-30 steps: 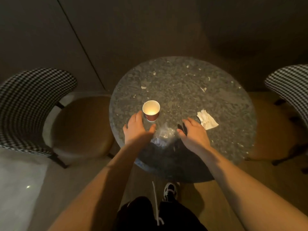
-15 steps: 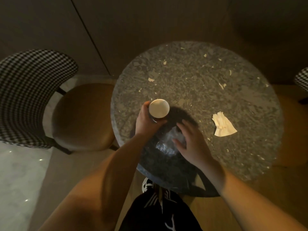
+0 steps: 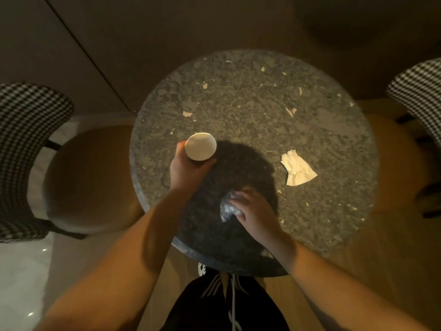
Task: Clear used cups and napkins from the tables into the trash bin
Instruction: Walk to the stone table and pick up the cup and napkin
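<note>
A red paper cup [image 3: 200, 149] with a pale inside is gripped from the near side by my left hand [image 3: 188, 172], over the left part of the round stone table [image 3: 262, 96]. My right hand [image 3: 256, 211] is closed on a crumpled clear plastic wrapper [image 3: 228, 207] near the table's front edge. A crumpled white napkin [image 3: 297, 168] lies flat on the table, to the right of both hands and apart from them. No trash bin is in view.
Small paper scraps [image 3: 187, 113] are scattered over the tabletop. A chair with a checked back [image 3: 26, 144] and tan seat [image 3: 90, 177] stands at the left. Another checked chair [image 3: 420, 91] is at the right edge. A dark wall runs behind the table.
My left hand has closed on the cup and lifted it slightly. My right hand has gathered the plastic wrapper into its fingers and drawn it toward me.
</note>
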Tool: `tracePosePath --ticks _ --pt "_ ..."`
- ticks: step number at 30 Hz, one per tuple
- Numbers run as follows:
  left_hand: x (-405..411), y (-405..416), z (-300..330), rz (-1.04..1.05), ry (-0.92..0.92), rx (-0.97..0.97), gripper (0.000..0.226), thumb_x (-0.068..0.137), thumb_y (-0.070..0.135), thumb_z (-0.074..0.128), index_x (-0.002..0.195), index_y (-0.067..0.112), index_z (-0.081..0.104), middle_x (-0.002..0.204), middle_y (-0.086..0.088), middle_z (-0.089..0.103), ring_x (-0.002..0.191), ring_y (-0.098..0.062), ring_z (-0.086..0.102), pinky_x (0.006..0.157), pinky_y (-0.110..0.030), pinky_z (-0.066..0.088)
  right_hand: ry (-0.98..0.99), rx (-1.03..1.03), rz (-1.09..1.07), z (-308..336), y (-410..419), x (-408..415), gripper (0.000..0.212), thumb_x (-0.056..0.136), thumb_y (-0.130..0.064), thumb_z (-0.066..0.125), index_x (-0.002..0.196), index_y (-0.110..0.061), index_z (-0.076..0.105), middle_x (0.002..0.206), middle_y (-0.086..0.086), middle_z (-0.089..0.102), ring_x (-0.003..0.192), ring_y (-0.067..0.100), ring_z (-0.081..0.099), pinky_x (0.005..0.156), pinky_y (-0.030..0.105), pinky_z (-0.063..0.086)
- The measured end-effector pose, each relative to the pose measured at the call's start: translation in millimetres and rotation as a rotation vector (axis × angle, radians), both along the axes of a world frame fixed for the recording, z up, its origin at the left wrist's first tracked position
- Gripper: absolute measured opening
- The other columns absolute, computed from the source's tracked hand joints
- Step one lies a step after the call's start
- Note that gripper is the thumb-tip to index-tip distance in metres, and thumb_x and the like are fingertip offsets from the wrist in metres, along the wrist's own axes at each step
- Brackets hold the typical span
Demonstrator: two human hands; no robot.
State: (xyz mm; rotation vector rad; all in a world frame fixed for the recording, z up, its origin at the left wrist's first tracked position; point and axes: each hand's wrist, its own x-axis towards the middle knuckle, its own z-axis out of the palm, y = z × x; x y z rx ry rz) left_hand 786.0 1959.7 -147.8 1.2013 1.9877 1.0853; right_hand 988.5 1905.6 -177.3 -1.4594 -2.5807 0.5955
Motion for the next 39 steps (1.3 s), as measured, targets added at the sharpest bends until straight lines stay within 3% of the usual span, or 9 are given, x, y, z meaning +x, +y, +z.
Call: tracePosePath --ticks 7,11,16,19,21,24,29,35,39 --pt "34 22 13 -0.164 -0.001 -0.016 0.069 0.06 0.033 0.088 0.116 0.017 0.051 0.101 0.002 0.064 0.095 -0.023 0.064 0.079 -0.046 0.053 0.323 0.091 -0.462 39 39 64 0.038 0.08 -0.012 0.07 0.117 -0.012 0.063 0.122 0.01 0.058 0.116 0.026 0.052 0.1 0.038 0.042" --pt "52 36 11 -0.216 -0.016 0.008 0.068 0.06 0.035 0.088 0.115 0.021 0.05 0.1 0.006 0.064 0.095 -0.02 0.064 0.078 -0.037 0.053 0.151 -0.014 -0.621 46 73 113 0.049 0.082 -0.025 0.068 0.128 -0.013 0.055 0.131 0.016 0.047 0.121 0.037 0.043 0.103 0.04 0.037" --pt "60 48 3 -0.252 -0.032 -0.007 0.069 0.058 0.038 0.086 0.115 0.027 0.049 0.099 0.011 0.062 0.095 -0.017 0.063 0.077 -0.036 0.054 -0.13 -0.051 -0.505 24 96 100 0.093 0.077 -0.056 0.065 0.149 -0.016 0.022 0.157 0.02 0.009 0.144 0.036 0.009 0.117 0.046 0.012" --pt "60 52 1 -0.247 -0.03 -0.01 0.068 0.058 0.038 0.087 0.114 0.028 0.05 0.095 0.014 0.061 0.092 -0.015 0.063 0.076 -0.032 0.053 -0.116 -0.079 -0.452 13 100 97 0.106 0.073 -0.061 0.066 0.151 -0.027 0.003 0.159 0.012 -0.007 0.146 0.031 -0.007 0.117 0.046 0.0" --pt "60 54 0 -0.248 -0.016 0.0 0.07 0.059 0.037 0.087 0.117 0.026 0.05 0.094 0.016 0.059 0.091 -0.014 0.063 0.076 -0.031 0.052 -0.111 -0.121 -0.415 7 100 97 0.102 0.074 -0.061 0.065 0.15 -0.033 0.004 0.159 0.011 -0.006 0.146 0.032 -0.004 0.118 0.048 0.003" --pt "62 57 -2 -0.247 -0.009 -0.005 0.074 0.06 0.036 0.087 0.122 0.025 0.049 0.098 0.013 0.059 0.095 -0.014 0.061 0.078 -0.029 0.05 -0.162 -0.102 -0.403 -3 96 99 0.083 0.081 -0.058 0.059 0.148 -0.023 0.025 0.157 0.01 0.015 0.145 0.031 0.01 0.118 0.045 0.014" --pt "66 58 -4 -0.263 -0.003 -0.026 0.07 0.06 0.036 0.086 0.118 0.025 0.05 0.097 0.013 0.059 0.095 -0.016 0.063 0.078 -0.032 0.052 -0.183 0.085 -0.421 -7 92 104 0.045 0.084 -0.02 0.061 0.129 -0.021 0.054 0.13 0.011 0.051 0.12 0.033 0.043 0.093 0.042 0.036" --pt "78 60 9 -0.296 0.032 -0.021 0.071 0.059 0.037 0.086 0.119 0.025 0.05 0.098 0.012 0.061 0.092 -0.012 0.062 0.071 -0.024 0.048 -0.017 0.006 -0.618 11 99 115 0.027 0.088 -0.011 0.056 0.113 -0.007 0.063 0.112 0.015 0.058 0.108 0.033 0.051 0.088 0.039 0.043" --pt "99 63 29 -0.365 0.02 -0.01 0.069 0.06 0.035 0.087 0.117 0.022 0.051 0.099 0.008 0.062 0.093 -0.016 0.062 0.075 -0.031 0.051 0.217 0.091 -0.801 42 85 133 0.022 0.08 -0.005 0.055 0.099 -0.003 0.066 0.1 0.02 0.061 0.097 0.036 0.056 0.078 0.033 0.037"
